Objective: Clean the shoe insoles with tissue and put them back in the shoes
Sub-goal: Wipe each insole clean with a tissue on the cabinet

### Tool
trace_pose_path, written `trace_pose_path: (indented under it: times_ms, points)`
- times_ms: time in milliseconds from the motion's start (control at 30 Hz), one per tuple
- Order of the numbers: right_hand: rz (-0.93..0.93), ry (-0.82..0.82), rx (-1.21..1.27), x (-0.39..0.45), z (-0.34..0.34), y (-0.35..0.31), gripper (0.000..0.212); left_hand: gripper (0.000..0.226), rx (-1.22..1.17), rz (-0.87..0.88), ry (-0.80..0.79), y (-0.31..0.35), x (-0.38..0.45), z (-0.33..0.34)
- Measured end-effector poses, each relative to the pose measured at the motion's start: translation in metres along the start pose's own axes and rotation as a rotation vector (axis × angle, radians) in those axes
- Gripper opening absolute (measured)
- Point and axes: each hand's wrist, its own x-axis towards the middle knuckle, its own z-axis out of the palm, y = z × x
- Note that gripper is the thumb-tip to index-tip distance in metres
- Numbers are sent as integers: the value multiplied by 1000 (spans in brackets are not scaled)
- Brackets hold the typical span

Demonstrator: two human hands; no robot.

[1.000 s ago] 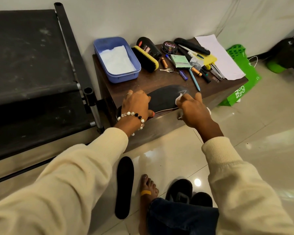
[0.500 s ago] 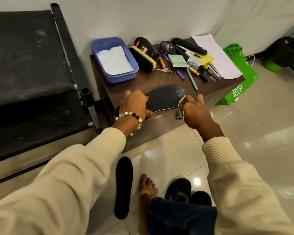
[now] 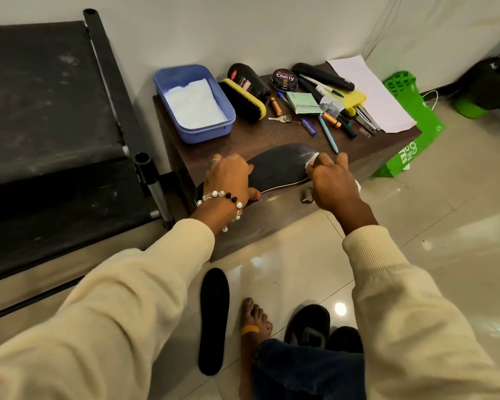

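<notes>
A black insole point(image 3: 277, 167) lies along the front edge of the small brown table point(image 3: 243, 140). My left hand point(image 3: 230, 180) presses down on its heel end, fingers spread over it. My right hand point(image 3: 331, 181) grips a crumpled white tissue point(image 3: 312, 163) against the insole's toe end. A second black insole point(image 3: 214, 320) lies on the floor by my bare foot. Two black shoes point(image 3: 315, 327) stand on the floor beside that foot, partly hidden by my knee.
A blue tray point(image 3: 228, 111) holding white tissue sits at the table's back left. A shoe brush point(image 3: 244, 101), polish bottle, polish tin point(image 3: 285, 79), pens, keys and paper point(image 3: 370, 90) crowd the back. A black bench point(image 3: 55, 125) stands left, a green bag point(image 3: 413, 134) right.
My right hand has rubbed the tissue a short way along the insole's toe end. My left hand has stayed pressed on the heel end.
</notes>
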Motion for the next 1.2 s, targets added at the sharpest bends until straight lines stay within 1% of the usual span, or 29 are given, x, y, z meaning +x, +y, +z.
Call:
trace_pose_path:
  times_ms: [67, 100, 200, 267, 367, 467, 500, 567, 667, 733, 833, 933, 1000, 1033, 1100, 1200]
  points:
    - [-76, -13, 7, 2, 0, -1, 41, 61, 0, -6, -3, 0, 1, 0]
    - [-77, -13, 8, 3, 0, 1, 43, 61, 5, -7, -6, 0, 1, -1]
    - [42, 11, -1, 5, 2, 8, 43, 62, 17, -8, -9, 1, 0, -1]
    - [80, 24, -15, 5, 3, 9, 41, 62, 13, -12, -3, 1, 0, 0]
    - [5, 15, -15, 7, 1, -2, 40, 62, 12, -12, 3, 1, 0, 0]
    - [-104, 11, -38, 11, 3, -6, 49, 62, -3, -16, -1, 0, 1, 2]
    - [-98, 20, -57, 13, 5, -3, 51, 62, -17, -21, -3, 0, 2, 2]
    - [-22, 37, -81, 13, 7, 5, 51, 62, -28, -20, -6, -1, 2, 4]
    - [37, 53, -76, 13, 7, 3, 41, 62, -39, -26, -6, -2, 4, 5]
    - [-15, 49, -47, 14, 4, -8, 39, 62, -37, -28, -1, -1, 4, 5]
    - [-94, 52, -50, 18, 4, -15, 45, 61, -34, -25, 3, 0, 4, 4]
    - [9, 63, -44, 21, 5, -5, 47, 62, -62, -31, 9, -1, 3, 7]
    - [78, 71, -27, 20, 5, -3, 42, 62, -72, -32, 14, -2, 4, 8]
    - [82, 70, -22, 20, 4, -6, 39, 62, -73, -32, 14, -2, 4, 9]
    - [27, 57, -10, 21, 2, -17, 36, 61, -70, -36, 13, -2, 5, 9]
    - [-53, 40, -6, 27, 1, -22, 42, 61, -70, -35, 7, -2, 5, 8]
